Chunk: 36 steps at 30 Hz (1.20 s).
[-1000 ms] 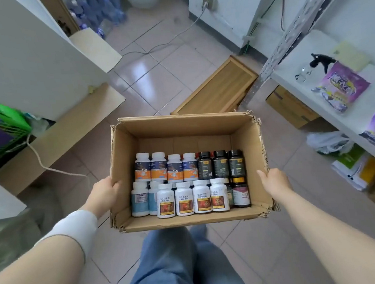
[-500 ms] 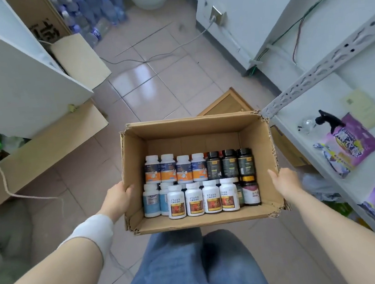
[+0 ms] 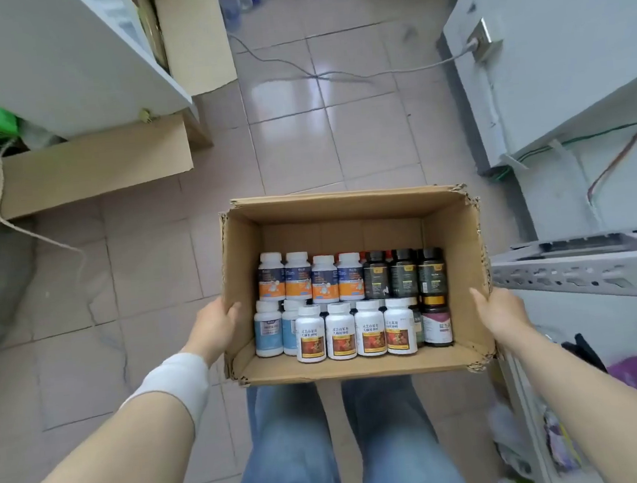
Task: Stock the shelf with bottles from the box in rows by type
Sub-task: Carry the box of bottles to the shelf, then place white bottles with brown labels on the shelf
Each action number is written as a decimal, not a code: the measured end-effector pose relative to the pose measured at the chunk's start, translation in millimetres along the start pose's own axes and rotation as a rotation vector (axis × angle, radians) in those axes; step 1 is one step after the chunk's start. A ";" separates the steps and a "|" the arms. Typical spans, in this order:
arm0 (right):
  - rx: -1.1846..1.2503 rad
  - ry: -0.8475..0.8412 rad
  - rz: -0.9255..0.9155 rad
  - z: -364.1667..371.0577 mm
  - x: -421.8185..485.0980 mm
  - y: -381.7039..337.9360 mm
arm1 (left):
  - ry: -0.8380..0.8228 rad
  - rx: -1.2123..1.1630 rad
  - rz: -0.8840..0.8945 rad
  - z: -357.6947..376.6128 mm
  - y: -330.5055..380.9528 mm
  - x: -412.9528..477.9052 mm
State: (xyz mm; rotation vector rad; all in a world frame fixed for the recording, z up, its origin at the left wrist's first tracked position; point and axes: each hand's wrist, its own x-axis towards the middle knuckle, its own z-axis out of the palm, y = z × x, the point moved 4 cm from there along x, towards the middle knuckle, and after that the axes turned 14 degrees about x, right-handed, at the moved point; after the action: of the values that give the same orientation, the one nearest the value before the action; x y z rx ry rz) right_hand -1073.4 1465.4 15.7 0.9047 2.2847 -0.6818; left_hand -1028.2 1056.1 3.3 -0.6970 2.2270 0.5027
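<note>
Tiled floor [image 3: 338, 142] fills most of what we see, with a cable [image 3: 332, 74] trailing across it at 12 o'clock and a cardboard slab [image 3: 69, 175] lying at 9 o'clock. We carry the box [image 3: 360, 367] just below the centre of the view, above our knees, and both hands are clamped on it. The left hand [image 3: 216, 325] is at the box's 9 o'clock with its thumb hooked over the rim. The right hand [image 3: 500, 311] is at 3 o'clock, pressed to the outer wall, its fingers hidden behind the cardboard. What has changed over the last second is our heading, not the load. A second ago the shelf [image 3: 584, 266] stood well apart at 2 o'clock; now its perforated rail sits at 3 o'clock, just beside the box's right wall, and a purple pouch [image 3: 633, 374] on its board shows at 4 o'clock. The bottles [image 3: 340, 332] stand as they did, none taken out: orange-labelled bottles [image 3: 311, 279] and dark bottles [image 3: 403, 272] in the far row, pale blue bottles [image 3: 268, 333], red-labelled bottles [image 3: 370, 333] and a maroon-labelled bottle [image 3: 437, 323] nearer us. We judge the approach about done and no stocking begun; the box wants setting down first, since neither hand is free to lift a bottle.
</note>
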 end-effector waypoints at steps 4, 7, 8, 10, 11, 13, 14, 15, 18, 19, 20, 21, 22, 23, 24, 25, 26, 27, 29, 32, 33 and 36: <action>-0.066 -0.024 -0.045 -1.6 52.0 -13.3 | 0.010 -0.044 -0.047 24.6 16.5 15.8; -0.114 -0.035 -0.055 7.4 86.9 -18.4 | 0.017 -0.077 -0.093 44.3 22.4 37.3; -0.115 -0.040 -0.051 11.1 97.2 -18.8 | 0.016 -0.080 -0.106 50.6 24.3 44.4; -0.106 -0.044 -0.050 19.0 115.4 -18.2 | 0.017 -0.085 -0.119 60.5 27.3 56.8; -0.104 -0.039 -0.047 22.0 122.4 -16.8 | 0.020 -0.080 -0.124 63.8 28.5 60.8; -0.106 -0.018 -0.039 25.5 132.1 -14.6 | 0.037 -0.052 -0.130 66.7 30.1 66.9; -0.105 -0.003 -0.040 26.7 134.0 -14.1 | 0.043 -0.034 -0.133 67.3 30.3 68.6; -0.105 0.011 -0.042 27.1 133.8 -13.2 | 0.041 -0.023 -0.138 67.9 29.6 69.2; -0.095 0.024 -0.043 29.0 131.3 -10.5 | 0.050 -0.092 -0.167 71.9 29.6 67.6; -0.072 0.012 -0.033 29.8 128.7 -10.2 | 0.064 -0.174 -0.191 73.4 30.7 64.1; -0.034 0.001 -0.023 30.1 124.6 -10.4 | 0.095 -0.287 -0.223 74.5 33.5 58.7; 0.011 -0.005 -0.022 29.3 118.8 -10.0 | 0.140 -0.414 -0.252 74.3 39.1 50.5; 0.050 0.008 -0.033 26.4 108.7 -10.3 | 0.198 -0.532 -0.271 73.1 46.9 39.2; 0.062 0.044 -0.073 22.2 95.4 -10.4 | 0.262 -0.606 -0.275 72.0 56.1 24.3; 0.040 0.095 -0.140 17.4 78.4 -10.4 | 0.327 -0.603 -0.254 70.7 67.1 7.1; 0.008 0.145 -0.220 12.8 60.0 -11.0 | 0.386 -0.543 -0.211 69.6 78.8 -8.6; -0.015 0.176 -0.306 10.9 43.3 -11.5 | 0.430 -0.451 -0.143 69.4 92.1 -21.7; -0.034 0.171 -0.380 11.3 29.3 -11.4 | 0.432 -0.364 -0.055 71.9 105.7 -29.6; -0.068 0.031 -0.425 20.8 17.3 -8.7 | 0.268 -0.237 0.096 83.7 133.7 -29.2; -0.132 -0.249 -0.308 49.2 32.1 -1.8 | 0.039 -0.050 0.206 102.1 165.5 -3.5; -0.142 -0.295 -0.280 59.1 41.0 -1.3 | 0.035 0.029 0.233 107.7 173.0 9.7; -0.191 -0.327 -0.249 87.8 67.5 -2.4 | 0.047 0.286 0.317 124.2 189.8 44.9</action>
State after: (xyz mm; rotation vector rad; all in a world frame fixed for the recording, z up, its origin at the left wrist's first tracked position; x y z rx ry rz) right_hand -1087.0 1437.2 -90.6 0.3904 2.1367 -0.6482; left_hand -1104.8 1255.7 -84.7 -0.2106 2.4030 0.3101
